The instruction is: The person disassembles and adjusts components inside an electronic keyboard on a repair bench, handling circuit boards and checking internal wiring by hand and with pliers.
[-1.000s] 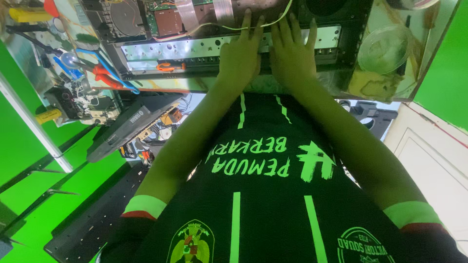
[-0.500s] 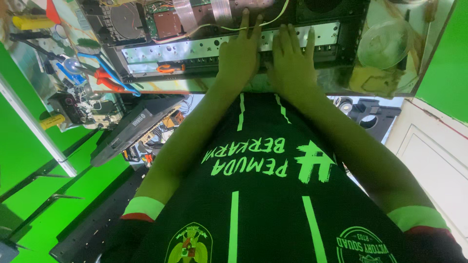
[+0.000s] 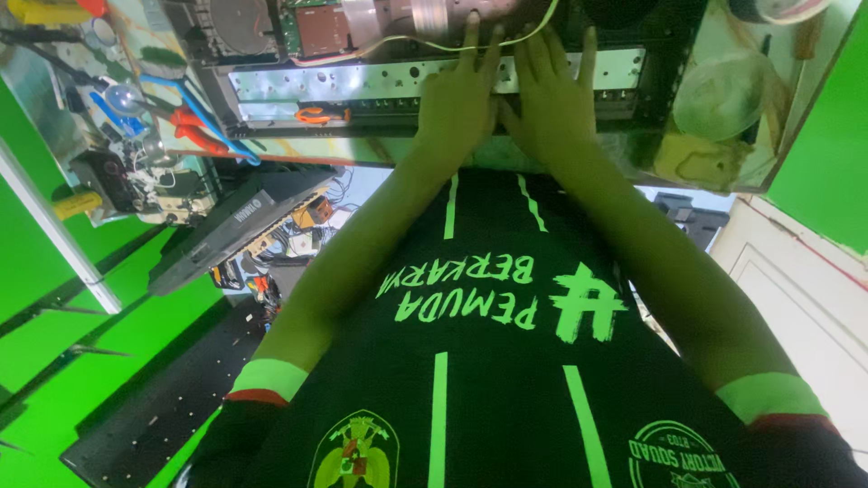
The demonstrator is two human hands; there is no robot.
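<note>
Nearest you, your black shirt [image 3: 488,361] with green stripes fills the lower view, both forearms reaching out over it to the workbench [image 3: 380,152] edge. Your left hand [image 3: 457,108] and right hand [image 3: 551,113] lie side by side, fingers stretched flat and released, gripping nothing, pressed on the perforated metal strip [image 3: 334,83] along the near edge of the opened electronics chassis [image 3: 298,27]. Beyond your fingertips a pale cable [image 3: 407,40] curves over the chassis; toward the bench's left edge lie orange-handled pliers [image 3: 194,126] and blue-handled pliers [image 3: 185,90].
</note>
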